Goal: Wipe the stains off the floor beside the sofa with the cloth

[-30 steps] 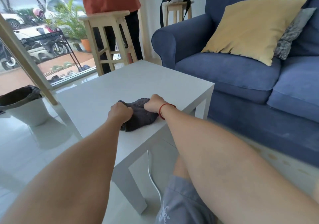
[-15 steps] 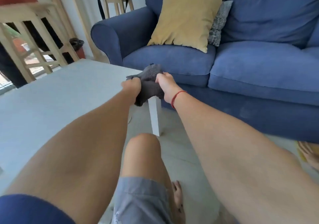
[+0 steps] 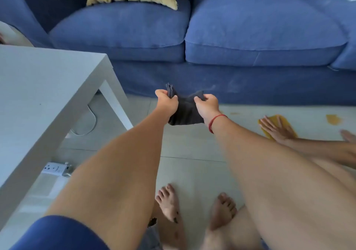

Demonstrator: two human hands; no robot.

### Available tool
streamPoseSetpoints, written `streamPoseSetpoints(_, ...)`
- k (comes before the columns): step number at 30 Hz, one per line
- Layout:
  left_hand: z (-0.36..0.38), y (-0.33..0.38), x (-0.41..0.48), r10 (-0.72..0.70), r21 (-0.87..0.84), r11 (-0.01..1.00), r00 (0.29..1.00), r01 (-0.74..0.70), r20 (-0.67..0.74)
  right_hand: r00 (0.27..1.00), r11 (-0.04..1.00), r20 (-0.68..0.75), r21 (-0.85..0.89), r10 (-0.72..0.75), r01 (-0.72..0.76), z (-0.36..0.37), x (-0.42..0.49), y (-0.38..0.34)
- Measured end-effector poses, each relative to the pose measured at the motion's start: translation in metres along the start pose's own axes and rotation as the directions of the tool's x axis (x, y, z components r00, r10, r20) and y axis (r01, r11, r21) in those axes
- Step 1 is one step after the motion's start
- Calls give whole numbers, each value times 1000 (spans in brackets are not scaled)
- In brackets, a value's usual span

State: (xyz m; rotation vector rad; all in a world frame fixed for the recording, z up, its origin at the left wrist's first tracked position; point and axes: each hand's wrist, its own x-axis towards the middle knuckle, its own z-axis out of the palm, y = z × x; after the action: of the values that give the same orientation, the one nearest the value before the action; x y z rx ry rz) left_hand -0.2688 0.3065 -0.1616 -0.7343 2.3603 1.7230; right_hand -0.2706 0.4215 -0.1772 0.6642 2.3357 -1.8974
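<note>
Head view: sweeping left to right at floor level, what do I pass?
White table → power strip → left hand → cloth → right hand → another person's hand on the yellow stain → second stain.

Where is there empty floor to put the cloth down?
Bare tiles lie under the cloth, between the table leg, the sofa and the feet. The table top is bare too. Right is crowded: another person's hand on a yellow cloth, beside stains.
</note>
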Motion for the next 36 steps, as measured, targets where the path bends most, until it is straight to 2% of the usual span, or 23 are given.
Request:
streamPoseSetpoints(4, 31, -40, 41, -90, 71, 994, 995, 88, 37, 999, 997, 12, -61, 52, -51, 16, 40, 43)
streamPoseSetpoints(8, 58, -81, 86, -76, 129, 989, 997, 72, 33, 995, 989, -9, -108, 102, -102, 33, 81, 87)
streamPoseSetpoints(12, 80, -115, 127, -100, 123, 988, 995, 97, 15, 991, 981, -35, -144, 130, -133, 47, 120, 122)
streamPoseSetpoints(14, 90, -135, 144, -168, 119, 979, 985, 163, 31, 987, 971, -49, -176, 155, -161, 54, 135, 140)
streamPoseSetpoints(16, 96, -161, 158, -307, 155, 940, 952, 304, -2, 975, 914, -100, -342, 197, -220, 63, 145, 165)
streamPoseSetpoints(18, 92, -188, 168, -398, 245, 880, 913, 407, -88, 979, 782, -114, -589, 167, -202, 70, 147, 193)
streamPoseSetpoints(20, 82, -210, 176, -316, 408, 843, 937, 350, -150, 1000, 668, -5, -744, 26, -21, 79, 145, 218)
streamPoseSetpoints(22, 70, -228, 189, -173, 569, 789, 973, 232, -156, 975, 556, 165, -801, -150, 221, 89, 144, 236)
streamPoseSetpoints(25, 59, -241, 217, -73, 690, 710, 989, 140, -125, 909, 429, 355, -801, -218, 416, 109, 149, 252)
streamPoseSetpoints(30, 53, -261, 251, 68, 777, 626, 987, 72, -145, 892, 378, 372, -811, -256, 446, 121, 155, 277)
streamPoseSetpoints(33, 60, -278, 250, 184, 789, 613, 963, 43, -196, 886, 323, 351, -837, -302, 442, 121, 157, 286)
streamPoseSetpoints(36, 61, -282, 252, 198, 790, 612, 958, 45, -208, 889, 337, 317, -840, -331, 425, 123, 160, 287)
